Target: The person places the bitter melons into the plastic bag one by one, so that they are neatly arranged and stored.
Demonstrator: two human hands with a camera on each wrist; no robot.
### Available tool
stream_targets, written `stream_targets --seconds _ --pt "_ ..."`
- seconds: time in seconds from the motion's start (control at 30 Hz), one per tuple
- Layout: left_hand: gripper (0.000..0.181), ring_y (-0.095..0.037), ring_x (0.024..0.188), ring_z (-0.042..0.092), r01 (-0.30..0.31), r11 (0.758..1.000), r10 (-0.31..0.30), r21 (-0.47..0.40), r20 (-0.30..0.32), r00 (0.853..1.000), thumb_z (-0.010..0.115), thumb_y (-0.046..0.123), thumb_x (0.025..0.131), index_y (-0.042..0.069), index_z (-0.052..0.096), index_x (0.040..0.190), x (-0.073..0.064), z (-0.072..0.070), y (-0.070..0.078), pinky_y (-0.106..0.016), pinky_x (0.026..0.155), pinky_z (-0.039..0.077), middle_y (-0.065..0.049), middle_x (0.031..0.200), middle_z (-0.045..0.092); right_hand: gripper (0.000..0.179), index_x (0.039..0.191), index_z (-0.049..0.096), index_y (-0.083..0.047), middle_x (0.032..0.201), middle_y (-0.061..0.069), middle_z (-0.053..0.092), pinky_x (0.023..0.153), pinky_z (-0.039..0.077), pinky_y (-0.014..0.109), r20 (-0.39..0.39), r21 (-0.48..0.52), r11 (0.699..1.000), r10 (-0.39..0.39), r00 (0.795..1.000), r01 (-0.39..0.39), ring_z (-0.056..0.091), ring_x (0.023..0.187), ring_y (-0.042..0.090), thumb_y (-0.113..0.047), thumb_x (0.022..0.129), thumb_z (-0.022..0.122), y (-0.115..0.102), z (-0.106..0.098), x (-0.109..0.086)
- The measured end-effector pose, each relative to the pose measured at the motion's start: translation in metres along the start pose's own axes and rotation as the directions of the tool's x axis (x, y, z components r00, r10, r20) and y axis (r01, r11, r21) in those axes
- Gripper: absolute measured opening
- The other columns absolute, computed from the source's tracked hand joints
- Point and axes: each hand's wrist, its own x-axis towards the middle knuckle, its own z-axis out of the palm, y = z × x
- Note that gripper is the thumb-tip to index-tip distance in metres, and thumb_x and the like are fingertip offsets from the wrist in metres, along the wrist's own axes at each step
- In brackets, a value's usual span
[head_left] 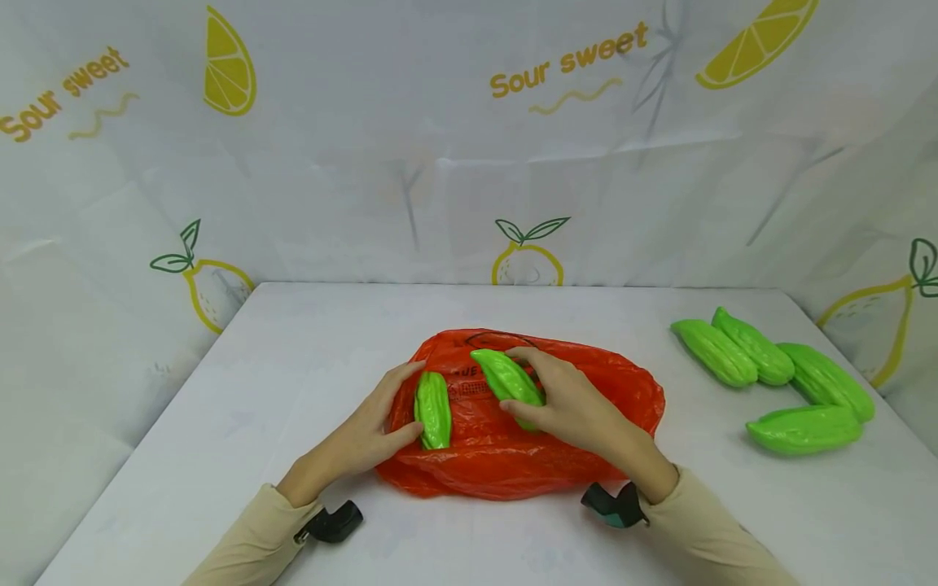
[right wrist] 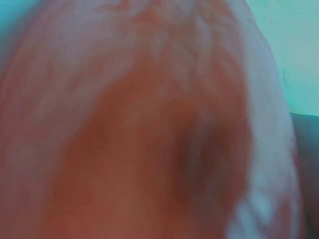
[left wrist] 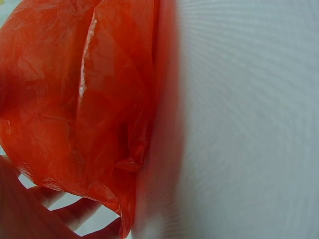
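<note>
A red plastic bag lies spread on the white table, its mouth gaping upward. Inside its left part is a green, ridged bitter melon. My left hand rests at the bag's left side, thumb beside that melon; the left wrist view has its fingers loosely spread along the bag's outer edge. Over the middle of the bag my right hand holds another bitter melon between thumb and fingers, tip pointing up and left. Blurred red plastic fills most of the right wrist view.
Several more bitter melons lie grouped at the table's right side. Behind the table hangs a white cloth printed with lemons. Each wrist carries a small black camera.
</note>
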Motion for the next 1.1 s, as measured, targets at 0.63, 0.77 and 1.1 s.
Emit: stream_targets --seconds 0.63,0.77,1.1 --pt "0.075 -0.03 0.149 0.028 0.007 1.0 -0.007 0.003 0.003 1.0 0.064 0.014 0.09 0.016 0.026 0.155 0.0 0.0 0.0 -0.059 0.117 0.028 -0.007 0.158 0.03 0.065 0.141 0.046 -0.007 0.111 0.005 0.064 0.074 0.054 0.029 0.029 -0.005 0.996 0.087 0.996 -0.087 0.058 0.092 0.016 -0.033 0.089 0.074 -0.007 0.023 0.012" --pt "0.075 -0.03 0.148 0.029 0.007 1.0 -0.007 0.003 -0.001 1.0 0.064 0.014 0.09 0.016 0.026 0.154 0.0 0.0 0.001 -0.059 0.117 0.028 -0.007 0.158 0.031 0.067 0.142 0.044 -0.007 0.108 0.005 0.064 0.074 0.055 0.03 0.062 0.016 0.994 0.11 0.992 -0.112 0.059 0.092 0.016 -0.035 0.089 0.073 -0.008 0.025 0.014" --pt "0.075 -0.03 0.148 0.03 0.013 1.0 -0.013 0.001 0.002 1.0 0.064 0.014 0.09 0.017 0.026 0.155 0.0 0.0 0.001 -0.059 0.117 0.029 -0.007 0.158 0.03 0.069 0.144 0.042 -0.008 0.111 0.004 0.064 0.078 0.058 0.031 0.089 0.075 0.986 0.142 0.986 -0.149 0.061 0.094 0.014 -0.036 0.089 0.074 -0.015 0.03 0.018"
